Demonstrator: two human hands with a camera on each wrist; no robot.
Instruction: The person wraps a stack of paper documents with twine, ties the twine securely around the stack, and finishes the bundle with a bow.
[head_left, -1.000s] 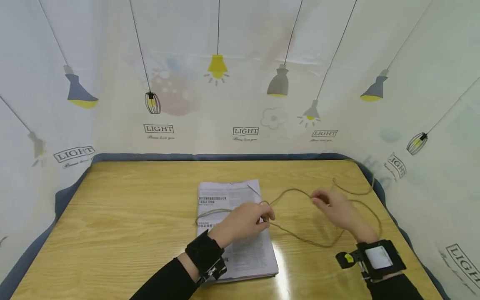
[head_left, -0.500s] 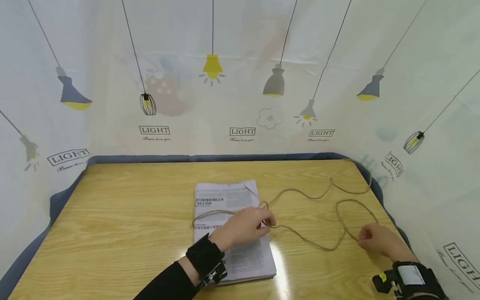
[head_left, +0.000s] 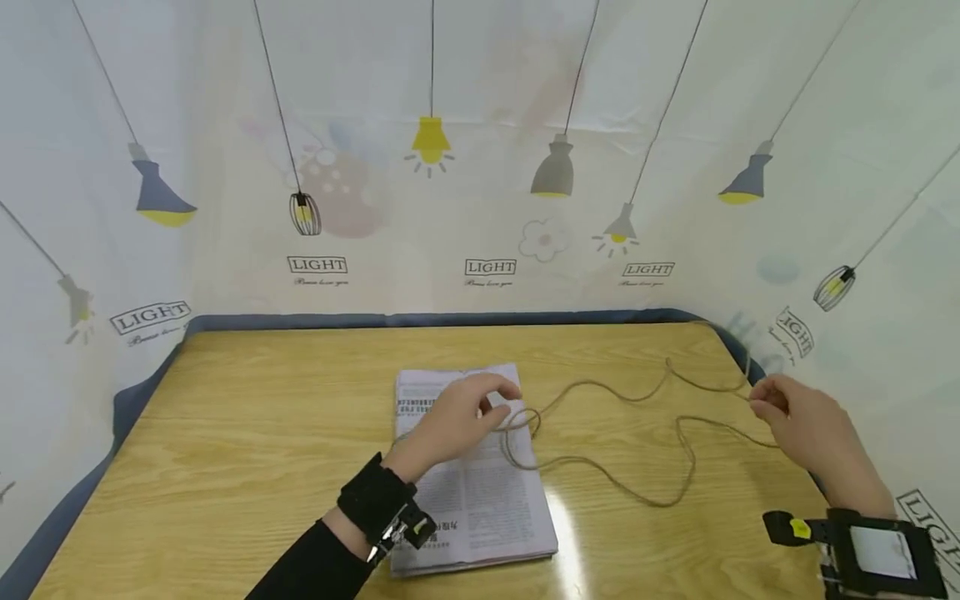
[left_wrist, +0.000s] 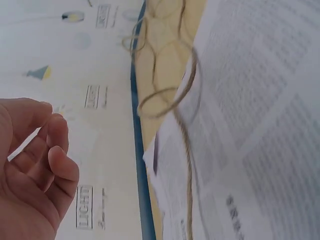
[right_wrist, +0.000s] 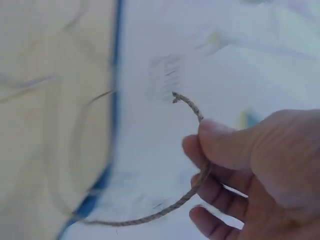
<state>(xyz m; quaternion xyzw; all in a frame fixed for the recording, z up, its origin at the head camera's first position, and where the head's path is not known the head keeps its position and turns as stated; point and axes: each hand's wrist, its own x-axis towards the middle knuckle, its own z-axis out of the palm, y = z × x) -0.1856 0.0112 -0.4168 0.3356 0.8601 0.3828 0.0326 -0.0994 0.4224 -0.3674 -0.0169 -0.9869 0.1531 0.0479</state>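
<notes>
A folded stack of newspapers (head_left: 487,512) lies on the table with thin brown twine (head_left: 652,503) running over it. The twine makes a small loop at the stack's right edge and trails off to the right. My left hand (head_left: 450,421) hovers above the newspapers, beside that loop. In the left wrist view, this hand (left_wrist: 35,175) has loosely bent fingers and holds nothing, apart from the twine (left_wrist: 189,170). Out past the table's right edge, my right hand (head_left: 821,437) pinches the twine close to one end; a short frayed tip sticks out beyond the thumb (right_wrist: 220,142).
The wooden table (head_left: 262,433) extends left of the newspapers. A pale curtain (head_left: 390,283) printed with lamps hangs around its back and sides. Another length of twine (head_left: 637,398) curves towards the far right corner and drops over the edge there.
My left hand has let go of the twine at the newspaper's edge and moved up and left. The right hand has swung out to the right, and now pinches the twine near its end.
</notes>
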